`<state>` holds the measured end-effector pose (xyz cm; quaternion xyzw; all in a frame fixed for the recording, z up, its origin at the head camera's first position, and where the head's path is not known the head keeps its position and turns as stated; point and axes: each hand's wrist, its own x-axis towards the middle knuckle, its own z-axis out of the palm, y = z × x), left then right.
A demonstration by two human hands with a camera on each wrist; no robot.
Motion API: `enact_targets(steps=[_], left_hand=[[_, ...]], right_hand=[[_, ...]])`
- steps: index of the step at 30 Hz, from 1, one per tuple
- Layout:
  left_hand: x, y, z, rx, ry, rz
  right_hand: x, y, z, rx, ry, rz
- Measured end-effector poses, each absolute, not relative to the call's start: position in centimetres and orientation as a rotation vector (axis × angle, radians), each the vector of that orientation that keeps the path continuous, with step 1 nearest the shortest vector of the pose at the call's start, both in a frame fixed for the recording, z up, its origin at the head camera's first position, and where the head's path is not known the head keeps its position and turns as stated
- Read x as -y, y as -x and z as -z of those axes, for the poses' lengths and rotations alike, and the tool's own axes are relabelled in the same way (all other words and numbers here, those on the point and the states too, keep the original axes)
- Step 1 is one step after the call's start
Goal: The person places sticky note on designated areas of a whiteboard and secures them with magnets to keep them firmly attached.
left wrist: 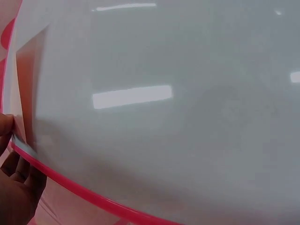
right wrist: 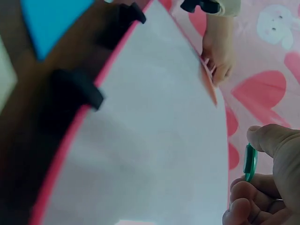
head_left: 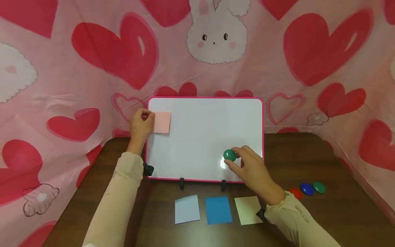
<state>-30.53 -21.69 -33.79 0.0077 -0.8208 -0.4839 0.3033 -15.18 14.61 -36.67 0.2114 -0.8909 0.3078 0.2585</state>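
A whiteboard (head_left: pixel 197 144) with a pink frame stands upright on the table. At its upper left edge my left hand (head_left: pixel 141 125) pinches a pink sticky note (head_left: pixel 162 122) against the board. In the left wrist view, the thumb lies on the pink sticky note (left wrist: pixel 27 93) and the other fingers are behind the board's pink edge (left wrist: pixel 93 196). My right hand (head_left: pixel 254 169) pinches a round green magnet (head_left: pixel 229 155) between thumb and fingers, in front of the board's lower right. Seen edge-on in the right wrist view, the green magnet (right wrist: pixel 250 161) shows a thick back.
Black feet (head_left: pixel 182 183) hold the board's bottom edge. In front lie a pale blue note (head_left: pixel 187 209), a blue note (head_left: pixel 218 210) and a yellow note (head_left: pixel 248 210). Red (head_left: pixel 296 193), blue (head_left: pixel 307 189) and green (head_left: pixel 319 187) round magnets lie at right. Heart-patterned cloth (head_left: pixel 172 68) hangs behind.
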Motion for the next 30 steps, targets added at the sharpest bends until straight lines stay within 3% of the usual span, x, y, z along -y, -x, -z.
enact_targets(steps=[16, 30], left_hand=[[21.6, 30.6, 34.1, 2.175, -0.005, 1.271], [21.7, 30.6, 33.9, 2.177, -0.002, 1.273]], right_hand=[[-6.1, 21.4, 33.0, 2.342, -0.8, -0.756], [-0.3, 26.0, 30.6, 2.442, -0.818, -0.684]])
